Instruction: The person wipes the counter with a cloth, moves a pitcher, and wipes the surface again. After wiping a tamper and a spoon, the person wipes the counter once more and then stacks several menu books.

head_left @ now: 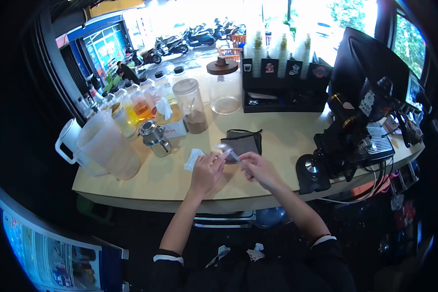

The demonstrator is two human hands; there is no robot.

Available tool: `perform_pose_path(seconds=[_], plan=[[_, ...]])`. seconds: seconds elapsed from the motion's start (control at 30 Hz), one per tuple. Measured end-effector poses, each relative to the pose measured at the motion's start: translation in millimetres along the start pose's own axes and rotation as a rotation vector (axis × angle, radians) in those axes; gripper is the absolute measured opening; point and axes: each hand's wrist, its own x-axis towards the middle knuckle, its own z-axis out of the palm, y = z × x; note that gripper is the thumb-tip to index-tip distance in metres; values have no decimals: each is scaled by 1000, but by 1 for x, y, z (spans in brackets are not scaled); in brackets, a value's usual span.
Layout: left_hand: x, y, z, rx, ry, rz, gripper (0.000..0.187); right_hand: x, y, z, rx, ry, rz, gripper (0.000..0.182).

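A shiny spoon [224, 147] is held over the front middle of the counter. My right hand [259, 169] pinches its handle, fingers closed. The fingers of my left hand [208, 171] are closed around the area near its bowl, which they partly cover. Behind the spoon lies a folded dark grey cloth [248, 144] with black edging. Just left of my left hand is a crumpled white tissue [193, 159]. Farther left stands a metal drip coffee filter [150, 129] on a small steel pitcher [159, 145].
A large plastic pitcher [107, 146] stands at the left. Behind are a jar of brown powder [196, 121], a wooden-lidded jar [225, 90], several bottles and a black cup organizer [287, 100]. A black coffee machine [345, 136] with cables occupies the right side.
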Motion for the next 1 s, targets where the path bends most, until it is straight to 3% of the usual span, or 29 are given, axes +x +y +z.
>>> perform_pose_path(seconds=[0.13, 0.17, 0.23, 0.27, 0.33, 0.5, 0.57, 0.63, 0.67, 0.73, 0.8, 0.83, 0.87, 0.9, 0.93, 1.0], plan=[[-2, -6, 8, -77, 33, -146, 31, 12, 10, -76, -708, 478, -271, 16], [-5, -7, 9, -94, 3, -200, 32, 16, 18, -96, -709, 481, -269, 16], [-9, -6, 9, -128, -23, -240, 32, 21, 27, -119, -1150, 626, -431, 18], [-11, -5, 9, -159, -46, -281, 33, 23, 29, -122, -1149, 624, -428, 18], [-15, -6, 10, -158, -56, -292, 33, 20, 20, -120, -1342, 643, -172, 21], [-22, -12, 4, -140, -84, -360, 33, 23, 22, -123, -1597, 608, -99, 26], [-25, -16, -3, -185, -90, -541, 34, 27, 21, -122, -1682, 593, -107, 28], [-37, -35, 3, -127, -37, -573, 34, 32, 18, -114, -1812, 704, 51, 27], [-43, -45, 7, -76, 12, -594, 34, 36, 16, -109, -1810, 693, 41, 27], [-44, -51, 9, -26, 3, -631, 32, 42, 3, -87, -1728, 708, -396, 28], [-45, -59, 12, 22, -6, -668, 31, 48, -14, -60, -1428, 262, -454, 39], [-46, -65, 15, -8, -83, -665, 29, 55, -9, -50, -1426, 252, -460, 39], [-48, -70, 17, -39, -159, -660, 28, 63, -1, -40, -1464, 93, -549, 46], [-51, -73, 16, -33, -152, -666, 28, 72, 6, -35, -1497, -67, -640, 53], [-54, -76, 14, -118, -92, -676, 26, 82, 11, -33, -1495, -75, -652, 53], [-64, -78, 0, -189, -19, -694, 24, 105, 17, -28, -1523, -129, -284, 59]])
